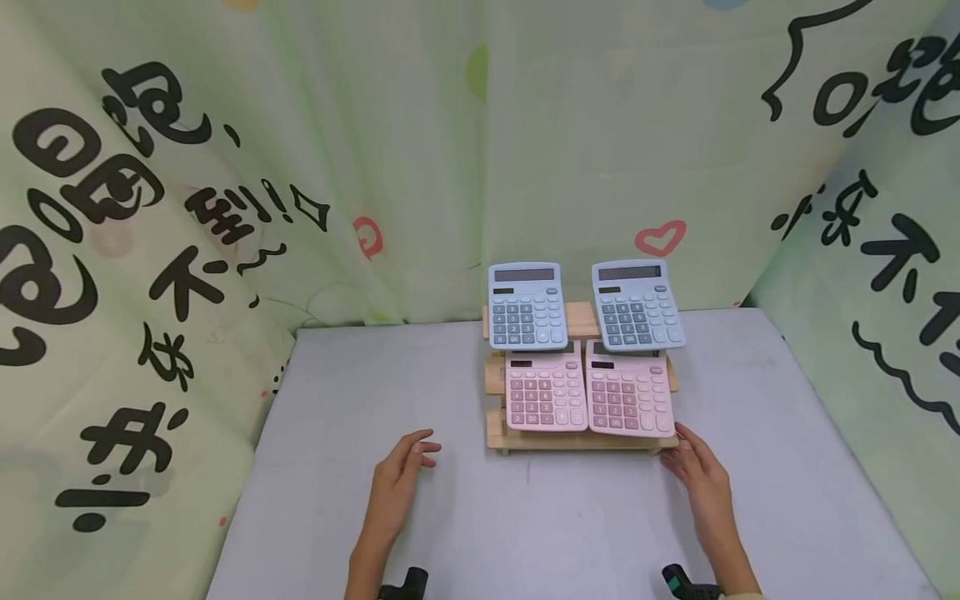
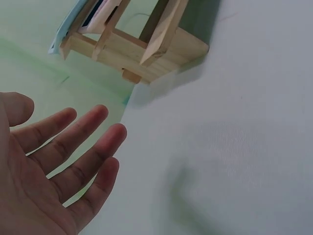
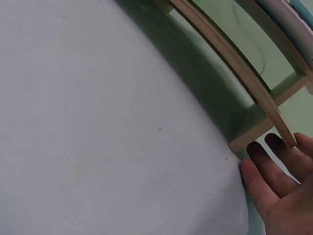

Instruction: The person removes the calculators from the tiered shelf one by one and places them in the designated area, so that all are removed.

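Head view: left of and touching uncurled right hand (image 1: 702, 477), right of relaxed left hand (image 1: 394, 487), slatted pale-wood stand (image 1: 570, 442) bearing pink rectangular calculators (image 1: 546, 392) and pale-blue rectangular calculators (image 1: 528, 310).

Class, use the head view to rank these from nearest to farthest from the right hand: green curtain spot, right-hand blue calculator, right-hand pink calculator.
1. Right-hand pink calculator: lower row, just ahead of the right hand.
2. Right-hand blue calculator: upper row, beyond the pink one.
3. Green spot: high on the curtain, to the left.
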Motion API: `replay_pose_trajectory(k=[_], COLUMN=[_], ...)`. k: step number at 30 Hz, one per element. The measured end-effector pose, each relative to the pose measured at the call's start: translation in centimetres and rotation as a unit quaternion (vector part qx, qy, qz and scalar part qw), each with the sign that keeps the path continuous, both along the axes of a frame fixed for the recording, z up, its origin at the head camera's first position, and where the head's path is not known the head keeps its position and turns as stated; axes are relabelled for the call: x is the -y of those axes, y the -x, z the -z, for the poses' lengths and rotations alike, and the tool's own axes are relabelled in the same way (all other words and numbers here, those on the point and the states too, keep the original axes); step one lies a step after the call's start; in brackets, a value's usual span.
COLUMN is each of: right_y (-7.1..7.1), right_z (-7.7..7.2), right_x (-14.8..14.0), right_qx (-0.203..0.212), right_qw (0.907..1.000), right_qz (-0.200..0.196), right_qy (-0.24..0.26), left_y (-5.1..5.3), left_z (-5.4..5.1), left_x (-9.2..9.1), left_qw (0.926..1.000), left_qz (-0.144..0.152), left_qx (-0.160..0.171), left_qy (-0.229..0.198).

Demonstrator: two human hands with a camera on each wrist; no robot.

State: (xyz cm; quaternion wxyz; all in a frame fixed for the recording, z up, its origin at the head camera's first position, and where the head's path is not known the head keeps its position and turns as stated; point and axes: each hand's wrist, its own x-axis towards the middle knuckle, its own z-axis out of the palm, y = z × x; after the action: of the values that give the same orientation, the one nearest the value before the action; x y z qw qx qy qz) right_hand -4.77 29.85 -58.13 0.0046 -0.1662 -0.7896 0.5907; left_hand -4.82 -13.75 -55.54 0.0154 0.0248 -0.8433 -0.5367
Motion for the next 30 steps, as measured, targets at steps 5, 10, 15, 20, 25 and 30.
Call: replay_pose_trajectory(k=[5,10,15,20,25,30], right_y=[0.4,0.7,0.7,0.7,0.8,0.8], right_z=[0.3,0.9,1.8,2.5,3.0,2.9], right_x=[0.2,0.4,0.7,0.9,1.1,1.2], right_qx=[0.014,0.016,0.002,-0.015,-0.02,-0.02], right_qw=[0.9991,0.9973,0.9954,0.9931,0.993,0.9937], right_qz=[0.022,0.052,0.086,0.108,0.111,0.108], right_qy=[0.034,0.049,0.043,0.043,0.035,0.021], left_y=[0.2,0.5,0.7,0.8,0.8,0.9], left_z=[0.0,0.1,0.4,0.5,0.5,0.5], left_x=[-0.6,-1.2,-2.0,-2.8,-3.6,-4.3], left_qw=[0.9996,0.9992,0.9985,0.9968,0.9941,0.9921], left_qz=[0.012,0.019,0.032,0.045,0.049,0.058], left_qx=[0.008,0.008,0.014,0.018,0.019,0.019], left_qy=[-0.023,-0.034,-0.042,-0.064,-0.094,-0.11])
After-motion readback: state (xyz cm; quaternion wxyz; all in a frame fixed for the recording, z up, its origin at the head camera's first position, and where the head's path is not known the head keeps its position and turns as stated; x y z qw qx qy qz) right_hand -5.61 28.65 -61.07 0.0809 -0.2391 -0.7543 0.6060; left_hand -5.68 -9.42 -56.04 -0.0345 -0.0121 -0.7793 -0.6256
